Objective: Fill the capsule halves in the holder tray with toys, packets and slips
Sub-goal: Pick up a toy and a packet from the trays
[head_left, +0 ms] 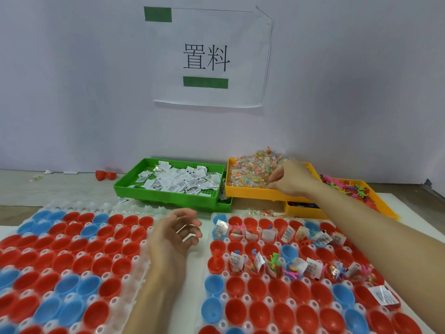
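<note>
near: right holder tray, red and blue capsule halves, two far rows filled | mid: left hand hovers between trays, grip loosely curled, empty | far: right hand grip pinching packets in yellow bin

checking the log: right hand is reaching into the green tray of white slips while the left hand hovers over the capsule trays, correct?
Not quite. In the head view the right hand reaches into the yellow tray of clear bead packets, not the green tray. The left hand does hover between the capsule trays.
</note>
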